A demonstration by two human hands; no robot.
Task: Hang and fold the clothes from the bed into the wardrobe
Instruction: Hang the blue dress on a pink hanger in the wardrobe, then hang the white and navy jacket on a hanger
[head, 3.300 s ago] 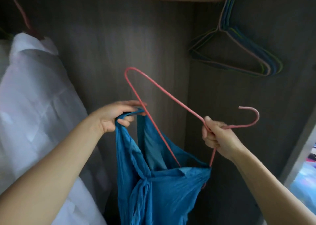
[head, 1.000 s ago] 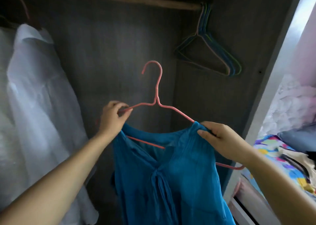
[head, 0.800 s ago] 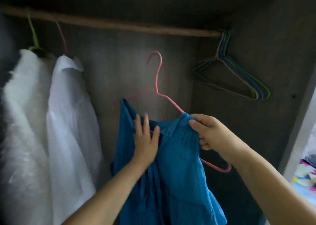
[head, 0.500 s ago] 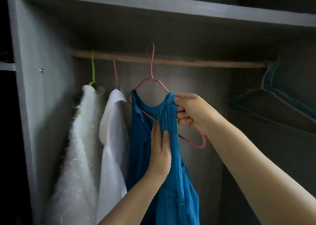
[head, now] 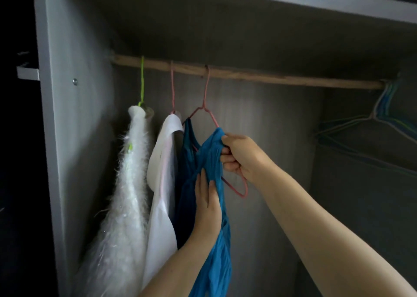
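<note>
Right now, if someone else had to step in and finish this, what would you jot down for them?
Left hand: laid flat against the front of the blue top, fingers open, steadying it.
Right hand: closed on the top's bunched right shoulder where it sits on the pink hanger.
The hanger's hook is over the wooden rail, right of a fuzzy white garment and a white shirt.
Spare hangers hang at the rail's far right.
Done: blue top is on the rail.
Left: spread the bunched shoulder, let go, fetch the next piece. The bed is out of view.
</note>
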